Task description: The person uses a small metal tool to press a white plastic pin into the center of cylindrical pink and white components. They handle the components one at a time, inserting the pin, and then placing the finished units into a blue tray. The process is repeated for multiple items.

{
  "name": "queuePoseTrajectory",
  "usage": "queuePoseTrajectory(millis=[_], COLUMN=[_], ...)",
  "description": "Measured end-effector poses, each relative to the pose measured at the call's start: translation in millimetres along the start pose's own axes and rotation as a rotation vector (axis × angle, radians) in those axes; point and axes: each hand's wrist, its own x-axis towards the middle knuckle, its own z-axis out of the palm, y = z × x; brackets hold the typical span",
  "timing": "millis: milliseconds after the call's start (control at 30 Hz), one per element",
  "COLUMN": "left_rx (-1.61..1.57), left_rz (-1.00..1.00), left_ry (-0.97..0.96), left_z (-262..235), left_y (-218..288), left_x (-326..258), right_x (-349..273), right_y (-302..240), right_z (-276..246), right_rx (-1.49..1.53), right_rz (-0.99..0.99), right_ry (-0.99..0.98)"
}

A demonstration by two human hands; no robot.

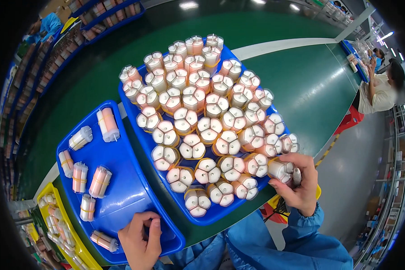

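At the near right corner of the large blue tray, my right hand is closed on a bundle of white-ended tubes. Beside it, under the fingers, a small pale tip shows that I cannot make out. Many similar bundles stand upright in that tray, mostly three tubes each in clear film with yellow bands. My left hand is curled, thumb near forefinger, over the near end of the second blue tray; nothing shows in its fingers. Closest to it lies a banded pinkish bundle, with several others farther up.
A yellow tray with white and pinkish pieces stands at the left. Blue racks of tubes line the far left, near a person in blue. The green table runs to the right, where a person in a pale top works at another blue tray.
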Motion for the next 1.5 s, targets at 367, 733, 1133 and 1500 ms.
queuePoseTrajectory(millis=[367, 733, 1133, 1500], left_rx=[-0.003, 0.012, 0.017, 0.003], left_rz=[0.007, 0.004, -0.011, -0.010], left_ry=[-0.005, -0.010, 0.011, 0.003], left_z=[1.3, 1.4, 4.1, 2.7], left_y=[-5.5, -5.9, -6.9, -4.0], left_x=[-1.7, -1.5, -2.5, -3.2], right_x=[-4.3, 21.4, 32.4, 17.4], right_y=[-2.5, 7.6, 17.8, 12.5], right_z=[-37.2, -25.8, -18.1, -53.3], right_rx=[0.131, 0.158, 0.168, 0.075], right_rz=[0.243, 0.352, 0.253, 0.274], right_ry=[0.591, 0.271, 0.236, 0.569])
